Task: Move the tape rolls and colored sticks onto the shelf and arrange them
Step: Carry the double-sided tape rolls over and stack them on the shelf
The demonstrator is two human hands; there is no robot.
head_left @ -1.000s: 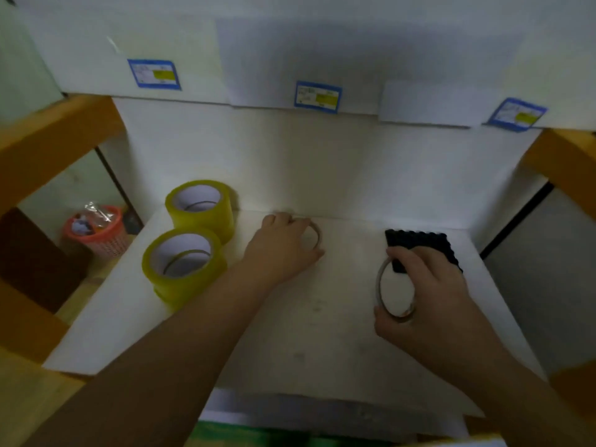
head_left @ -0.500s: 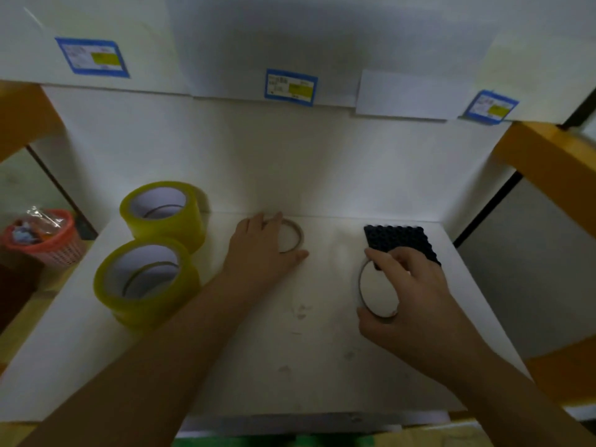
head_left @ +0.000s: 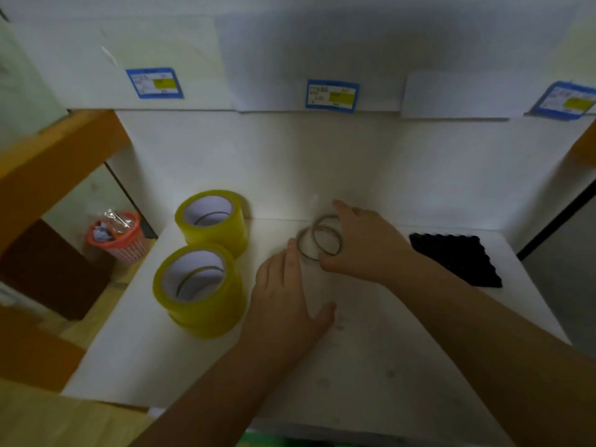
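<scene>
Two thin tape rolls sit near the back wall of the white shelf (head_left: 371,366), at its middle. Both are narrow rings with a dark rim and a pale, see-through centre. One thin roll (head_left: 305,250) lies flat on the shelf surface; the second thin roll (head_left: 327,235) overlaps it from the right and looks tilted up at its far edge — whether it rests on the flat one cannot be told.

Right hand (head_left: 364,246): fingers and thumb curled round the second thin roll, index finger over its far rim, thumb at its near rim. Left hand (head_left: 287,301): flat on the shelf, fingers straight, one fingertip touching the near-left rim of the flat roll, thumb spread to the right, holding nothing.

Two wide yellow tape rolls stand on end at the left of the shelf, white cardboard cores showing — the rear yellow roll (head_left: 213,221) by the back wall, the front yellow roll (head_left: 198,288) just in front of it, the two touching or nearly so.

A black bumpy-textured mat (head_left: 458,261) lies flat at the right rear of the shelf, well apart from the hands.

Containers: an orange mesh basket (head_left: 117,241) stands on the floor to the left, below shelf level, holding crumpled clear wrapping and some bluish scraps.

Blue-bordered labels (head_left: 332,95) with yellow patches are stuck along the edge above.
</scene>
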